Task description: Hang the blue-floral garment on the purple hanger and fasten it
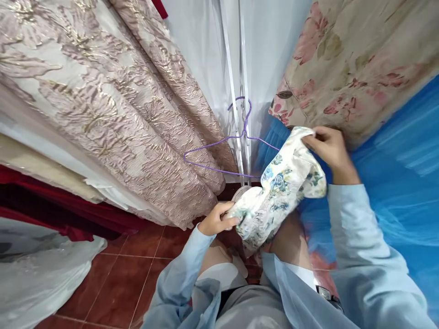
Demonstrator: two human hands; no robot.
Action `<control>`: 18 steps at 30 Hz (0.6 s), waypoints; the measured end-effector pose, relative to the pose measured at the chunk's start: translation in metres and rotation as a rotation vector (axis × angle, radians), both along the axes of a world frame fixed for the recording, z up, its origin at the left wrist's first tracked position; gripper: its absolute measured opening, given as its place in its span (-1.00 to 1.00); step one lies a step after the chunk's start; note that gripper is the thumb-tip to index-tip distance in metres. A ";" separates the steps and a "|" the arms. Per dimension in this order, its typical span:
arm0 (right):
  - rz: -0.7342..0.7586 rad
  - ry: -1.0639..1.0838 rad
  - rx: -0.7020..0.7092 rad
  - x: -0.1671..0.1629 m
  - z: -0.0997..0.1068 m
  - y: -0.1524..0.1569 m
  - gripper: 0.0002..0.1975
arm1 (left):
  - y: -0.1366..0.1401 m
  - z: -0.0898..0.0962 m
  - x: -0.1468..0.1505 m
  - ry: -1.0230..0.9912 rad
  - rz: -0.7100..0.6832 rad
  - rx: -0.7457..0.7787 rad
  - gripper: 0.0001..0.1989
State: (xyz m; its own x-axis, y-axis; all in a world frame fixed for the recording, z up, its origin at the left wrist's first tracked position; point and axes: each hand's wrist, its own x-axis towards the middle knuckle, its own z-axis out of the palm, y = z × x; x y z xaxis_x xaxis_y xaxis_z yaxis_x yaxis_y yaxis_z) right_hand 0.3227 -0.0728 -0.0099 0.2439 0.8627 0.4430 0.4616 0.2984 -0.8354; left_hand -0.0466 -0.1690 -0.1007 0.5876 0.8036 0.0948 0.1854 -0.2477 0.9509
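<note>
The head view shows the left hand (217, 219) closed on the lower left edge of a white floral garment (277, 192), thumb laid on top. The right hand (329, 146) pinches the garment's upper right edge between thumb and fingers. Between the two hands the cloth hangs slantwise in front of the person's legs (297, 237), rumpled, with blue flowers and green leaves printed on it. Just behind it is a thin purple hanger (244, 133); its left shoulder shows clear, while its right end passes out of sight behind the cloth, so whether the two are joined cannot be told. The hanger's hook stands at a pair of upright white rack bars (230, 68), with pale white fabric (199, 41) behind them.

To the left hangs a pink brocade fabric (113, 105) with raised, gold-tinged flowers; past its edge come a cream fabric (51, 169), a dark red fabric (68, 201) and, lowest, a sheer white fabric (44, 274). To the right, beyond the right hand, a beige fabric with pink flowers (370, 68) hangs above bright blue tulle (394, 196). Light blue sleeves (356, 224) cover both arms. Underneath lies a floor of reddish-brown tiles (120, 274) with pale joints.
</note>
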 end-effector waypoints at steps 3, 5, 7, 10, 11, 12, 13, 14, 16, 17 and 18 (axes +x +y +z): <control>0.025 -0.172 -0.120 -0.025 0.001 0.011 -0.78 | -0.014 0.016 -0.003 -0.013 0.059 0.072 -0.56; 0.081 -0.227 -0.238 -0.048 -0.003 0.002 -0.67 | -0.021 0.025 0.000 -0.030 0.102 0.109 -0.62; 0.101 -0.227 -0.261 -0.073 -0.010 -0.014 -0.58 | -0.024 0.033 0.004 -0.054 0.140 0.122 -0.65; 0.064 -0.231 -0.154 -0.102 -0.023 -0.036 -0.50 | -0.022 0.045 0.006 -0.024 0.166 0.130 -0.67; 0.044 -0.250 -0.129 -0.107 -0.026 -0.041 -0.51 | -0.020 0.050 0.002 0.009 0.157 0.136 -0.67; 0.019 -0.274 -0.107 -0.109 -0.027 -0.044 -0.51 | -0.016 0.055 -0.004 0.051 0.130 0.142 -0.69; -0.006 -0.303 -0.088 -0.109 -0.027 -0.046 -0.53 | -0.011 0.060 -0.012 0.100 0.093 0.149 -0.71; -0.036 -0.330 -0.068 -0.107 -0.026 -0.046 -0.54 | -0.004 0.066 -0.023 0.154 0.056 0.156 -0.75; -0.081 -0.369 -0.042 -0.098 -0.021 -0.043 -0.56 | 0.014 0.075 -0.050 0.279 0.016 0.177 -0.80; -0.083 -0.382 -0.039 -0.094 -0.017 -0.042 -0.57 | 0.026 0.079 -0.065 0.348 0.027 0.193 -0.79; -0.071 -0.392 -0.042 -0.090 -0.014 -0.040 -0.57 | 0.039 0.081 -0.080 0.418 0.055 0.214 -0.79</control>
State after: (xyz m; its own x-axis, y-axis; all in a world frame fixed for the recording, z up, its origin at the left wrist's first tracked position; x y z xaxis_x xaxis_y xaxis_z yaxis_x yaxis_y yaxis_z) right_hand 0.2325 -0.1128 -0.0243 0.1234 0.8690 0.4792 0.7661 0.2235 -0.6026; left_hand -0.1263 -0.1301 -0.0195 0.5680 0.8226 0.0266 0.5594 -0.4096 0.7207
